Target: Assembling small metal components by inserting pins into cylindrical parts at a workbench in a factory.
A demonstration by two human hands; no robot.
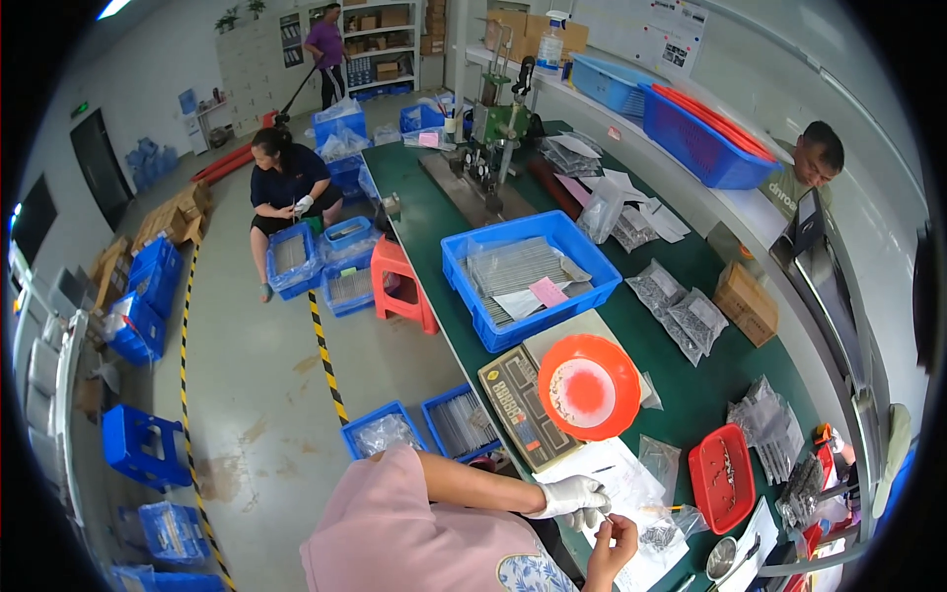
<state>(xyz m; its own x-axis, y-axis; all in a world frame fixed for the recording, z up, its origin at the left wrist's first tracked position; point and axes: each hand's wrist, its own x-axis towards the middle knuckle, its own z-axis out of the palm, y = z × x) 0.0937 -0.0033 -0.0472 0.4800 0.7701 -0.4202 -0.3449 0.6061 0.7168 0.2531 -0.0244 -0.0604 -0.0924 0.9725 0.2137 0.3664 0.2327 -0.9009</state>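
Observation:
My left hand [572, 498], in a white glove, is closed over papers [617, 472] at the near edge of the green table. My bare right hand [614, 551] almost meets it, thumb and fingers pinched together at the glove's fingertips. Whatever is between the fingers is too small to make out. Just beyond the papers, an orange bowl [582, 395] with small pale pieces in it stands on a counting scale [523, 409]. To the right of my hands are a clear bag of small metal parts [659, 536] and a red tray [706, 493] holding a few small parts.
A blue crate [602, 288] of thin rods stands beyond the scale, before a green press [498, 138]. Bags of parts [676, 308], a cardboard box [745, 304] and a metal cup [722, 557] share the table [419, 222]. A red stool [395, 286] and a seated person [286, 178] are left.

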